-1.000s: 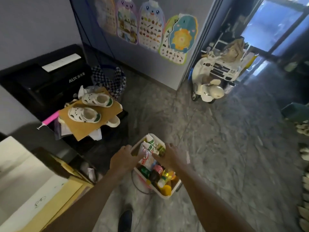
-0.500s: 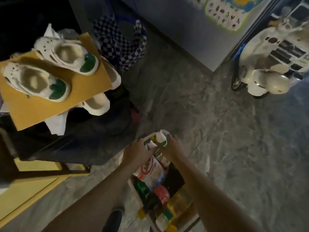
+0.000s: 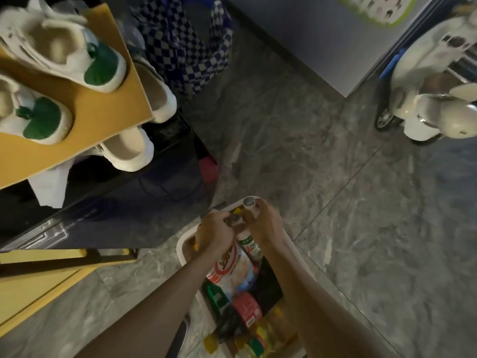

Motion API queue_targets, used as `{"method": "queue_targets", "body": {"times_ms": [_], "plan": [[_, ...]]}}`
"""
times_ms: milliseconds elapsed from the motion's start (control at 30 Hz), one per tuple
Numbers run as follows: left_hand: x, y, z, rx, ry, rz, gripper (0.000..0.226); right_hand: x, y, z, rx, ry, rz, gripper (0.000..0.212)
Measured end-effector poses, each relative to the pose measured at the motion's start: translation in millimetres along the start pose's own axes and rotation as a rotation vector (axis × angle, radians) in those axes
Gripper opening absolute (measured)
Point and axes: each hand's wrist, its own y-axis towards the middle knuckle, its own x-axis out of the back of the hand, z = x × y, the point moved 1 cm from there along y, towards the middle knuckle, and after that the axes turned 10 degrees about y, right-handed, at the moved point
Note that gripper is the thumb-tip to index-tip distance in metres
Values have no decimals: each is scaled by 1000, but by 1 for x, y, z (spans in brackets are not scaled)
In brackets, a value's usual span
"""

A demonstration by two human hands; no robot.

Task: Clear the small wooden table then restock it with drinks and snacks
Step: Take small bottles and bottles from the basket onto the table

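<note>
Both hands are in the white basket (image 3: pixel 184 244) at lower centre, left hand (image 3: pixel 214 235) curled round a dark-capped bottle (image 3: pixel 233 219), right hand (image 3: pixel 266 226) gripping a white bottle (image 3: pixel 249 205); drinks and snacks unloaded nowhere, restocking looks barely begun, table out of shot.

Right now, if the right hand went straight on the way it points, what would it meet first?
The small white bottle that the right hand grips; beyond it probably the far rim of the white basket, though depth is unclear.
</note>
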Motion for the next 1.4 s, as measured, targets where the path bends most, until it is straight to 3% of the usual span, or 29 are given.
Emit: {"method": "queue_targets", "body": {"times_ms": [100,267,733,833,1067,1400], "plan": [[10,-13,-14,-80,-47,-8,11,11,-12,0,16,85,-65,29],[47,-36,-40,-199,-121,-36,32,50,-32,20,108,242,-206,8],[304,-145,-118,-455,-147,-216,49,217,-157,204,310,347,-340,16],[358,-175,-119,-471,-184,-263,56,238,-181,248,420,414,-299,33],[452,-257,-84,-388,-223,-437,31,250,-236,341,684,369,-196,24],[536,-384,47,-141,-278,-680,30,145,-316,462,975,367,122,33]]}}
